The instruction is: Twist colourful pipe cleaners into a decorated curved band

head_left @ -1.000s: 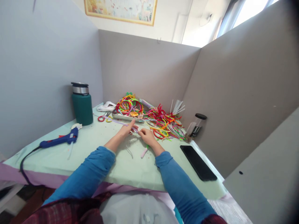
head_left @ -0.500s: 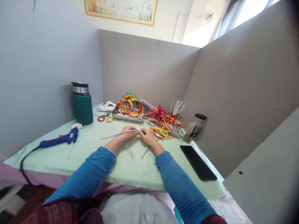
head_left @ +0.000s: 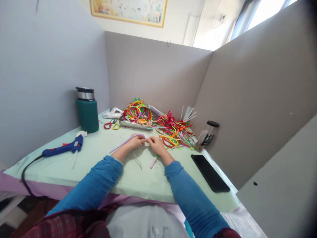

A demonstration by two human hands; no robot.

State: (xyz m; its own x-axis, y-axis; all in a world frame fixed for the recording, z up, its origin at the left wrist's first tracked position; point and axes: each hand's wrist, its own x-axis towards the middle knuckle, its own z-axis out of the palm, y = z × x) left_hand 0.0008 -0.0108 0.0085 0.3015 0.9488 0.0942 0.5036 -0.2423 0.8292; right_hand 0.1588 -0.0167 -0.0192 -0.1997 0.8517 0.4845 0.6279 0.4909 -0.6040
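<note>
A purple pipe cleaner [head_left: 123, 143] arcs over the back of my left hand [head_left: 135, 142], its free end pointing down to the left. My left fingers are pinched around it near its right end. Close beside them, the fingertips of my right hand [head_left: 155, 144] pinch the same strip. Below my right hand, a short pink piece with a green tip [head_left: 153, 162] lies on the pale green table cover [head_left: 99, 175]. A thin wire-like strand [head_left: 137, 161] lies below my left hand.
A blue glue gun [head_left: 63, 148] and green bottle [head_left: 87, 112] are left. Behind my hands are scissors [head_left: 112, 126], a metal tray [head_left: 135, 125] and a heap of colourful pipe cleaners [head_left: 173, 127]. A phone [head_left: 210, 173] and clear jar [head_left: 208, 134] are right.
The purple pipe cleaner now bends up and over my left hand, and its free end has shifted right and slightly down. My left fingers have shifted slightly.
</note>
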